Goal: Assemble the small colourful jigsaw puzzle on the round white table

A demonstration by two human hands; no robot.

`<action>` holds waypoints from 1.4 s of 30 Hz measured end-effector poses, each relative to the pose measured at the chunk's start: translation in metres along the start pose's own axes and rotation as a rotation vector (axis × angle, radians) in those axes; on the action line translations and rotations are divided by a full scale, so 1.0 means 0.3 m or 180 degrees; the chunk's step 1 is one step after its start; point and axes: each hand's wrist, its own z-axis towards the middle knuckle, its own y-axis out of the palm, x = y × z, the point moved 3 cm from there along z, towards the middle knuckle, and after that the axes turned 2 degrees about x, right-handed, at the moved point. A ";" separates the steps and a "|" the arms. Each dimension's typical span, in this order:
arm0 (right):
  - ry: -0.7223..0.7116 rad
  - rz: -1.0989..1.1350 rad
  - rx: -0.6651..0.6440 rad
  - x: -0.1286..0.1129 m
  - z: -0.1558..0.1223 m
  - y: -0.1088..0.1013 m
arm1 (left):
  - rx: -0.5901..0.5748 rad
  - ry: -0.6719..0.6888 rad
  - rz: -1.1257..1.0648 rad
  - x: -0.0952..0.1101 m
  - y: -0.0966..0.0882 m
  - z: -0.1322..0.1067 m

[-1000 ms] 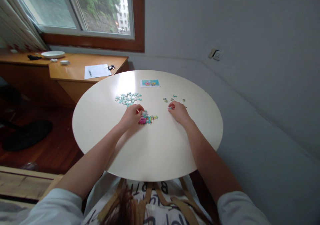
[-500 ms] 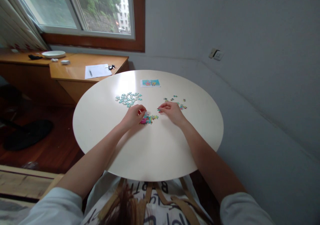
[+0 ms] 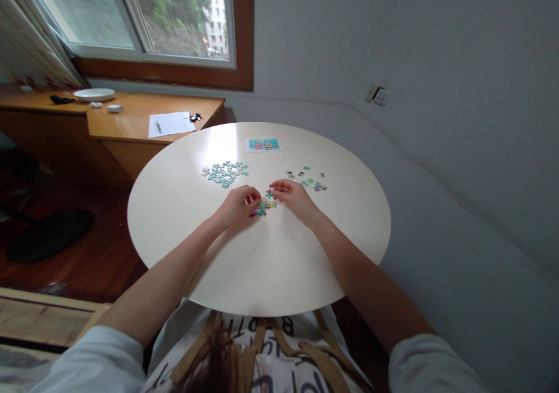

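On the round white table, a small joined patch of colourful puzzle pieces lies between my hands. My left hand rests on its left side, fingers curled over it. My right hand pinches a small teal puzzle piece at its fingertips, just above the patch's right end. A heap of light-blue loose pieces lies beyond my left hand. A few scattered pieces lie beyond my right hand. A small reference picture lies at the table's far side.
A wooden desk stands to the left under the window, carrying a sheet of paper, a white plate and small items. A grey wall with a socket runs along the right. A dark chair base sits on the floor.
My right hand has moved left from the scattered pieces to the joined patch, carrying a small piece. My left hand stayed on the patch, shifting slightly right.
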 end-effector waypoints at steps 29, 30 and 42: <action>0.0421 0.0024 -0.0077 -0.021 -0.031 0.020 | 0.0404 0.0209 -0.0242 0.011 -0.016 0.002; 0.0415 0.0025 -0.0076 -0.020 -0.030 0.020 | 0.0407 0.0218 -0.0242 0.012 -0.017 0.001; 0.0506 0.0020 -0.0074 -0.011 -0.028 0.020 | 0.0436 0.0264 -0.0319 0.018 -0.022 -0.001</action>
